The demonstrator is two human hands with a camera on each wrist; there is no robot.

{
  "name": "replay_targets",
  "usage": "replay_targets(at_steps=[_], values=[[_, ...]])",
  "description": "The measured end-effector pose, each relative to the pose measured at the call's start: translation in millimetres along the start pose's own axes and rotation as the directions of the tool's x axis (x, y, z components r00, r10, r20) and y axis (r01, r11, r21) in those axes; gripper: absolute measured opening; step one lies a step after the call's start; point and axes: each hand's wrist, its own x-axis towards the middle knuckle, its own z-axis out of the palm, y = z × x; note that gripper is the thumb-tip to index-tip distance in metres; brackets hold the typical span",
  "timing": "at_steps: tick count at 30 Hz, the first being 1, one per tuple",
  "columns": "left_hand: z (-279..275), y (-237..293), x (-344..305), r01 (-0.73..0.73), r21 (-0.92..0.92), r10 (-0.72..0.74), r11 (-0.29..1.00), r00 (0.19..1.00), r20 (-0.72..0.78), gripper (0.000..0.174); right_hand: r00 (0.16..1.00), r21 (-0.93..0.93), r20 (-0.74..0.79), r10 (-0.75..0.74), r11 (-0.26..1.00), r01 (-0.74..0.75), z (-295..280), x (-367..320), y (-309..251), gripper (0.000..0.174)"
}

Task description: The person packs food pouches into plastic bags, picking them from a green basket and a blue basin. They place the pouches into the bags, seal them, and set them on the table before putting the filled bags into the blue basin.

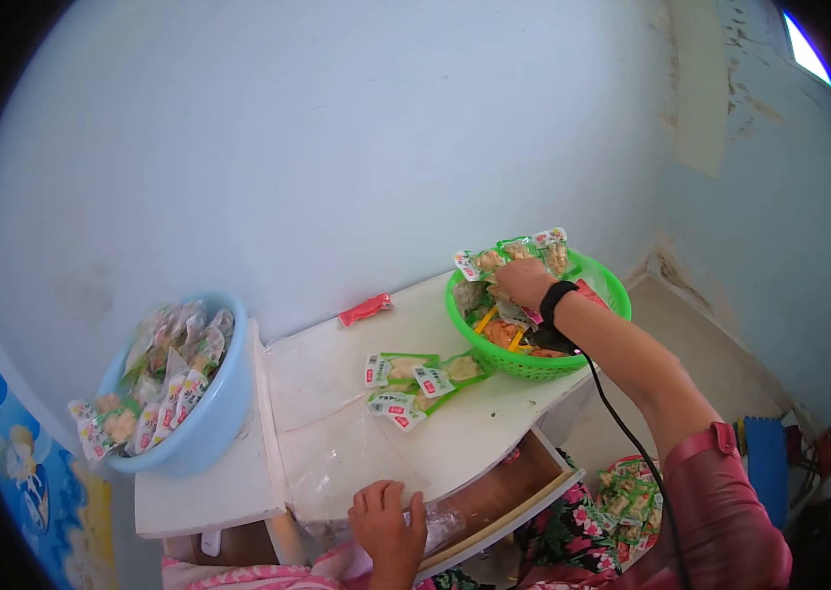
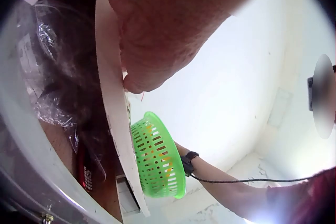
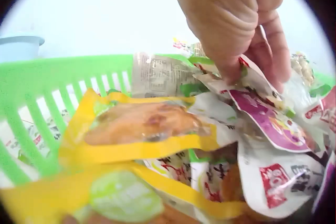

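Note:
At the back right of the table, my right hand (image 1: 525, 282) reaches into a green plastic basket (image 1: 545, 368) filled with snack packets. Close up, the thumb and fingers of that hand (image 3: 236, 29) pinch a small packet with a purple and white wrapper (image 3: 268, 119). Yellow-edged packets (image 3: 147, 124) with brown food inside lie in front of it. My left hand (image 1: 391, 531) rests at the table's front edge, fingers relaxed, beside a clear plastic bag (image 1: 351, 470). Seen from the left wrist, the palm (image 2: 163, 29) lies over the edge and holds nothing.
A light blue basin (image 1: 214, 423) heaped with packets stands at the left. Several green-edged packets (image 1: 401, 369) and a red packet (image 1: 366, 310) lie on the white table (image 1: 312, 364). A drawer (image 1: 533, 472) is pulled out in front. More packets (image 1: 631, 501) are below at the right.

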Motion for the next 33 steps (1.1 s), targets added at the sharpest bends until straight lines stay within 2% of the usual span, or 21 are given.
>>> replay_targets(at_steps=[3,6,9,13,16,17,20,21,24,27,30,33], values=[[-1,2,0,0.004,0.010,-0.004,1.000,1.000,-0.003,0.029,0.994,-0.041,0.110,-0.022,0.999,0.027,-17,-11,7,0.010],[3,1,-1,-0.002,0.013,0.002,1.000,1.000,-0.012,0.029,0.999,-0.005,-0.018,0.027,1.000,-0.027,-9,-17,23,0.008],[3,1,-1,-0.006,-0.001,0.006,1.000,1.000,-0.022,0.028,0.987,0.223,-0.154,0.049,0.975,-0.014,-28,-32,41,0.013],[1,2,-1,-0.004,-0.005,0.004,1.000,1.000,-0.030,0.027,0.974,0.600,-0.189,0.123,0.800,0.015,-71,-44,54,0.020],[-1,4,-1,-0.004,-0.008,0.004,1.000,1.000,-0.025,0.027,0.973,0.817,-0.131,0.190,0.577,-0.002,-98,-46,58,0.024],[-3,6,0,-0.004,-0.012,0.004,1.000,1.000,-0.019,0.026,0.963,0.881,-0.174,0.205,0.468,0.060,-108,-50,52,0.024],[-10,11,1,0.015,-0.016,-0.015,1.000,1.000,0.008,0.025,0.966,0.940,-0.168,0.197,0.326,0.097,-133,-57,26,0.021],[-10,11,2,0.022,-0.019,-0.021,1.000,1.000,0.015,0.025,0.968,0.968,-0.177,0.176,0.209,0.139,-135,-59,13,0.022],[-15,14,4,0.042,-0.018,-0.041,0.999,0.999,0.030,0.024,0.971,0.984,-0.175,0.164,0.009,0.175,-145,-73,-44,0.024],[-13,13,4,0.046,-0.024,-0.045,0.999,0.999,0.023,0.024,0.971,0.979,-0.205,0.122,0.044,0.201,-107,-74,-89,0.016],[-7,8,2,0.035,-0.035,-0.035,0.999,0.999,0.011,0.024,0.979,0.990,-0.143,0.147,0.036,0.139,-83,-85,-141,0.019],[-6,7,2,0.029,-0.044,-0.028,0.999,1.000,0.009,0.023,0.977,0.957,-0.056,0.208,-0.269,0.112,-25,-86,-190,0.021]])
